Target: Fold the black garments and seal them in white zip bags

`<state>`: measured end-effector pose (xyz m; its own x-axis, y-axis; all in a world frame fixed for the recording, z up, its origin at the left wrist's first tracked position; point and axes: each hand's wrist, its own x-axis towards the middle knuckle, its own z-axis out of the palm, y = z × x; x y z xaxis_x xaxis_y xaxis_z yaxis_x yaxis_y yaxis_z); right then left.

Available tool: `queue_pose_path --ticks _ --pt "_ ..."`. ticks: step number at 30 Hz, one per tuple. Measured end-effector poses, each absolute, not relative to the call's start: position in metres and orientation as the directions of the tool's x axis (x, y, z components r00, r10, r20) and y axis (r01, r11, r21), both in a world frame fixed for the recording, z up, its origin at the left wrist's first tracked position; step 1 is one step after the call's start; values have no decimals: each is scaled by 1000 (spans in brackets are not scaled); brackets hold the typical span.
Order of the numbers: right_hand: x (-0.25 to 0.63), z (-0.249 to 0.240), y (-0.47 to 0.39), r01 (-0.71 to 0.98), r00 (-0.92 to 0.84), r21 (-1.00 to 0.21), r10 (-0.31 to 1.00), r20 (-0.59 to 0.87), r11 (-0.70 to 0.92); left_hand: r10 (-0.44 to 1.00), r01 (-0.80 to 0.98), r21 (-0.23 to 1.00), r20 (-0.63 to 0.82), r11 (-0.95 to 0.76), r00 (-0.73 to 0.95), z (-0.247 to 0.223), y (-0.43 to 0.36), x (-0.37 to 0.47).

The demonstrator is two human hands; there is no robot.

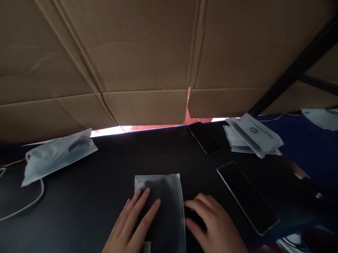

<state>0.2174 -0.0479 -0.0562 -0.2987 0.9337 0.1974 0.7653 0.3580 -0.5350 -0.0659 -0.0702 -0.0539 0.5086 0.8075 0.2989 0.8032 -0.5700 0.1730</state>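
Note:
A translucent zip pouch [167, 205] lies on the black table in front of me. My left hand [132, 226] rests on its left part with the fingers stretched out and spread. At the pouch's right edge, my right hand [209, 226] has its thumb and index finger at the pale zip strip; whether they pinch it is hard to tell. Under my left hand, a small pale piece [147, 250] shows at the bottom. To the right lies a large dark phone [247, 196], with a smaller dark phone [204, 138] farther back.
Printed white pouches [256, 135] are stacked at the back right. A filled pouch [60, 153] and a white cable [11, 218] lie at the left of the black table [97, 198]. Cardboard [145, 46] stands behind. A shoe [293, 246] shows at lower right.

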Motion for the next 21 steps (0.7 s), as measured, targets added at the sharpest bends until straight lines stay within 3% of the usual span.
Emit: queue_pose_path --ticks 3,6,9,11,15,21 --pt "200 -49 -51 691 -425 -582 892 153 429 814 813 146 266 -564 517 -62 -68 -60" --pt "180 -52 -47 649 -536 -525 821 197 550 796 804 100 257 -586 548 -70 -68 -56" --pt "163 -69 -46 653 -549 -436 783 292 620 802 828 13 261 -560 538 -75 -72 -62" --pt "154 -80 -47 634 -524 -449 776 350 630 824 856 -30 254 -517 506 -77 -76 -69" --pt "153 -83 -49 542 -582 -510 736 346 668 896 916 -9 201 -401 395 -82 -85 -83" --pt "194 -67 -49 544 -540 -424 689 484 724 947 963 20 184 -270 262 -86 -88 -115"
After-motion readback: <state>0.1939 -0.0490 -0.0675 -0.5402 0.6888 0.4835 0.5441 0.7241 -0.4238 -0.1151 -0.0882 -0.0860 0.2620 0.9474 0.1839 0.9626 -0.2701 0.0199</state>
